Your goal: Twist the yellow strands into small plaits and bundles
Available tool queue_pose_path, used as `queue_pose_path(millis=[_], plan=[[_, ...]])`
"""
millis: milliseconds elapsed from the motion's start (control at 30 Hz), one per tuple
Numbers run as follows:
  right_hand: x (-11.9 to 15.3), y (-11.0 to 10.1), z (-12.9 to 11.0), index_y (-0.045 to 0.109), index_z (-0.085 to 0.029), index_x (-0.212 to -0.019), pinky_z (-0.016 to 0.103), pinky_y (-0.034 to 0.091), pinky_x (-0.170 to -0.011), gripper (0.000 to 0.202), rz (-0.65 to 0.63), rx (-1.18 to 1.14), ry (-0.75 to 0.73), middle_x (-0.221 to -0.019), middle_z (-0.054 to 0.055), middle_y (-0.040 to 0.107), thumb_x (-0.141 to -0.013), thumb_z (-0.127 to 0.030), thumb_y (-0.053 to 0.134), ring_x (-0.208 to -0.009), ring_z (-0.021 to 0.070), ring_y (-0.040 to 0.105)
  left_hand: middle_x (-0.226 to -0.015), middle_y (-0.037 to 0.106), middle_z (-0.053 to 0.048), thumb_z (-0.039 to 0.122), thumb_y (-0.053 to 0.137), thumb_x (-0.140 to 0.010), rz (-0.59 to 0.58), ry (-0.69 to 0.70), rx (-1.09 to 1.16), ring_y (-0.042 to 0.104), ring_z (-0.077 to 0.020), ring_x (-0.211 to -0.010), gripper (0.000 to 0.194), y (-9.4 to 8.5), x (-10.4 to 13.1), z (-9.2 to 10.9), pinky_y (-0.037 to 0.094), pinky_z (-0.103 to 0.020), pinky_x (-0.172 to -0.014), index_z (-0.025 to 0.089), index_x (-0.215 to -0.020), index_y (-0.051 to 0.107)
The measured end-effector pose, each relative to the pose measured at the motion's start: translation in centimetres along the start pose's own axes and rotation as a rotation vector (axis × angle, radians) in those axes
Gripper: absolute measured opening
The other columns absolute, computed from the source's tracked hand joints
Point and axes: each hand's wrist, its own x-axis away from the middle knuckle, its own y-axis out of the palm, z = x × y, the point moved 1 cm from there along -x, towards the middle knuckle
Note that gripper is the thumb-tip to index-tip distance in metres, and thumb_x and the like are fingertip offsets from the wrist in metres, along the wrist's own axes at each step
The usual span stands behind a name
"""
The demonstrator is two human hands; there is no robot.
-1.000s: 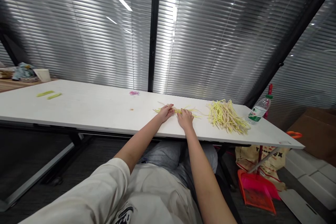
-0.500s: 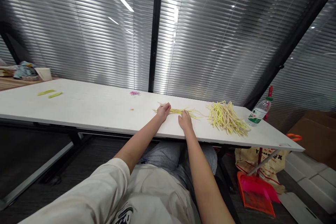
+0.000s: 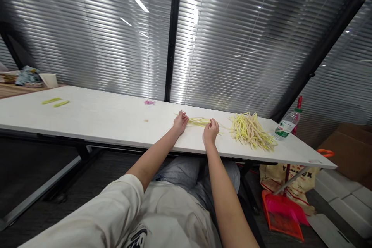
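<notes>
Fingers of the right hand [image 3: 211, 131] curl, those of the left hand [image 3: 180, 123] part loosely; whether either grips, I cannot tell. Thin, noodle-like yellow strands [image 3: 198, 121] stretch between, at the right's nine o'clock, the left's three.

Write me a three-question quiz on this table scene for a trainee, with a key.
1. True or false: yellow strips run across the gap between the left hand and the right hand.

2. What colour is the cap of the bottle? A red; B green; C blue.

3. How many yellow-green pieces lie toward the left end of the table?

Key: 1 true; 2 B; 3 two.
</notes>
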Motion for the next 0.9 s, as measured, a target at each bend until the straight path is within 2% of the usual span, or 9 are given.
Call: queue_pose_path(millis=[100,267,400,633,900], plan=[[-0.1,-0.2,0.1,0.057,-0.008,-0.115,0.041,0.036,-0.101,0.04,0.077,-0.025,0.002,-0.118,0.018,0.055,-0.086,-0.017,0.03,-0.116,0.0229,0.047,-0.062,0.052,0.001,0.043,0.058,-0.083,-0.011,-0.037,-0.049,0.056,-0.0061,-0.056,0.029,-0.1,0.0,-0.2,0.051,-0.019,-0.062,0.014,-0.082,0.058],[-0.1,-0.2,-0.1,0.055,-0.01,-0.117,0.04,0.041,-0.097,0.041,0.145,-0.04,-0.003,-0.119,0.017,0.053,-0.088,-0.019,0.027,-0.117,0.0223,0.047,-0.065,0.055,0.0,0.033,0.069,-0.075,-0.094,-0.06,-0.195,0.059,-0.0089,-0.056,0.023,-0.1,0.1,-0.7,0.051,-0.023,-0.061,0.013,-0.081,0.059],[-0.1,-0.3,-0.4,0.054,-0.01,-0.117,0.039,0.044,-0.093,0.041,0.132,-0.064,0.011,-0.119,0.017,0.051,-0.087,-0.019,0.026,-0.115,0.0223,0.047,-0.065,0.059,-0.002,0.026,0.073,-0.071,-0.164,-0.056,-0.36,0.059,-0.0096,-0.055,0.02,0.2,0.5,-1.1,0.051,-0.024,-0.06,0.013,-0.078,0.06],[0.0,-0.7,-0.9,0.059,-0.013,-0.102,0.035,0.043,-0.086,0.035,0.08,-0.074,0.02,-0.103,0.014,0.057,-0.086,-0.019,0.029,-0.101,0.0213,0.052,-0.059,0.06,-0.003,0.026,0.072,-0.071,-0.295,-0.018,-0.533,0.058,-0.0099,-0.054,0.019,0.3,1.2,-1.7,0.049,-0.022,-0.057,0.011,-0.071,0.061],[0.2,-0.7,-1.3,0.058,-0.017,-0.088,0.031,0.042,-0.083,0.027,0.08,-0.014,-0.053,-0.091,0.008,0.06,-0.082,-0.014,0.032,-0.09,0.0193,0.055,-0.057,0.059,-0.002,0.024,0.073,-0.069,-0.308,0.0,-0.561,0.057,-0.01,-0.052,0.018,0.1,1.2,-1.7,0.048,-0.024,-0.057,0.011,-0.071,0.061]])
